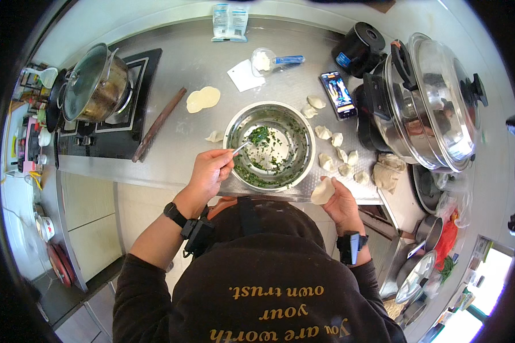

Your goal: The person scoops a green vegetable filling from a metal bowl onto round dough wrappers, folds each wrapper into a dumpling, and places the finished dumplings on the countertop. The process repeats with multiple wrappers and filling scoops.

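Observation:
My left hand (211, 171) grips the handle of a metal spoon (241, 147), whose end carries chopped green filling (259, 135) inside a stainless steel bowl (312, 145). More green bits cling to the bowl's floor and wall. At the counter's front edge, right of the bowl, my right hand (340, 197) holds a round dough wrapper (322, 191). Several folded dumplings (326, 162) lie right of the bowl, and one dumpling (215, 136) lies at its left. Two overlapping wrappers (203, 99) and a wooden rolling pin (159, 124) rest further left.
A lidded pot (96, 85) stands on the gas stove (139, 98) at left. Behind the bowl are a scoop of white powder (264, 62), white paper (242, 79) and a packet (230, 23). At right are a phone (338, 95), black appliance (358, 49), large steamer (437, 107) and folded cloth (388, 171).

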The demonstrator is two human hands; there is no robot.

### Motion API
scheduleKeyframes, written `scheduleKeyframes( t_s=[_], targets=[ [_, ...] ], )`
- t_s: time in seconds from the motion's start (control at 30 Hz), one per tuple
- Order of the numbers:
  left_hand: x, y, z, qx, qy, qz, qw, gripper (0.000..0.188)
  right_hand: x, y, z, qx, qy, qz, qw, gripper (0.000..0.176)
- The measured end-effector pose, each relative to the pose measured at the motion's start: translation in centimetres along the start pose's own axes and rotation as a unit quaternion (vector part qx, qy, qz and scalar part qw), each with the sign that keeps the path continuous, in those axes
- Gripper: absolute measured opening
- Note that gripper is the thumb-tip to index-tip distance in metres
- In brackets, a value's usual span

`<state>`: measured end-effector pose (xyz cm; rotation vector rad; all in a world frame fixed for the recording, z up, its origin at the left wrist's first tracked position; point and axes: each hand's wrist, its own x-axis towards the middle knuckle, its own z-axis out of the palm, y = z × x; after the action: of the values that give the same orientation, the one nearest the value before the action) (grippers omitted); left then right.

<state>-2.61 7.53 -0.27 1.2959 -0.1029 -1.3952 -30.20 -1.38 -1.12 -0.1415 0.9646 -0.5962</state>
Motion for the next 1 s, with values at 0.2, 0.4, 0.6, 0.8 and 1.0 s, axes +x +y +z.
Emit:
scheduleKeyframes(
  t_s=[0.2,0.4,0.6,0.8,1.0],
  targets=[
    [0.0,0.8,-0.1,0.025,-0.018,-0.023,0.999,0.016,0.5,0.5,3.0,-0.015,-0.073,-0.052,0.996,0.027],
    [0.1,2.2,0.0,0.048,-0.073,0.002,0.996,0.017,2.6,2.1,8.1,-0.047,-0.116,-0.043,0.991,0.028],
    [-0.8,3.3,0.3,0.228,-0.067,0.132,0.962,0.014,3.1,2.5,11.4,-0.020,-0.149,-0.017,0.989,0.031],
    [-0.9,3.7,0.6,0.543,-0.074,0.515,0.659,0.021,3.2,2.1,12.6,0.022,-0.157,-0.010,0.987,0.034],
    [-0.4,4.0,0.3,0.626,-0.105,0.617,0.466,0.030,2.8,1.3,13.4,0.023,-0.159,-0.019,0.987,0.033]
  ],
)
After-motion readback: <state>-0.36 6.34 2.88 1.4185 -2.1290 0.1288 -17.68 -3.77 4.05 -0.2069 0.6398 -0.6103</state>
